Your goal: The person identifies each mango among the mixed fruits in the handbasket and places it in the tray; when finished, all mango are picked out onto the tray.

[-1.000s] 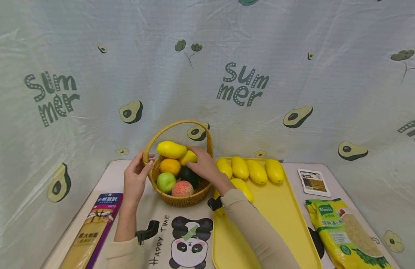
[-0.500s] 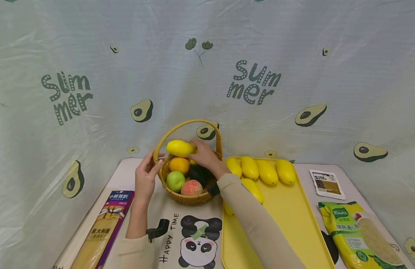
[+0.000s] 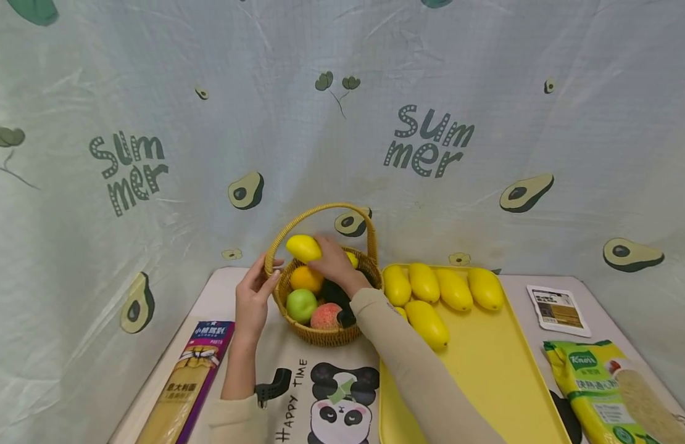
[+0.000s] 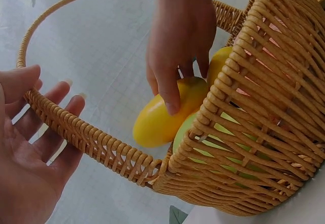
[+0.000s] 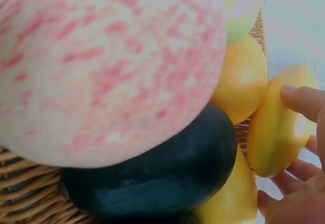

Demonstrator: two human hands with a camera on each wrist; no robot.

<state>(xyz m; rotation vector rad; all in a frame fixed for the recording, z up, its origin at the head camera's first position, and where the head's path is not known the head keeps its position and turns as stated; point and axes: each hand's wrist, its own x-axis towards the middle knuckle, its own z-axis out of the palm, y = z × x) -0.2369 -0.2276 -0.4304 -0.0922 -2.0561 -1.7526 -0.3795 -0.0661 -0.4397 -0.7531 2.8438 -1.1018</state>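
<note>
My left hand (image 3: pixel 253 302) holds the handle (image 4: pixel 86 132) of a wicker basket (image 3: pixel 320 336) at its left side, thumb and fingers on either side of it. Over the basket's back left, my right hand (image 3: pixel 334 265) grips a yellow mango (image 3: pixel 303 248). In the right wrist view, the thumb and fingers are around that mango (image 5: pixel 282 127), beside an orange (image 5: pixel 244 79). A green apple (image 3: pixel 301 306), a red-speckled peach (image 3: pixel 327 316), a dark oval fruit (image 5: pixel 152 183) and another mango (image 5: pixel 231 198) lie in the basket. The right forearm partly hides the contents in the head view.
Right of the basket is a yellow tray (image 3: pixel 476 382) with several mangoes (image 3: pixel 453 290) at its back. A pasta pack (image 3: pixel 192 376) lies on the left. A yellow-green Knorr bag (image 3: pixel 609 388) and a small white packet (image 3: pixel 559 310) lie right of the tray.
The head view has turned left, so everything appears further right. The right hand has shifted the mango slightly and turned it. The left hand stays on the handle.
</note>
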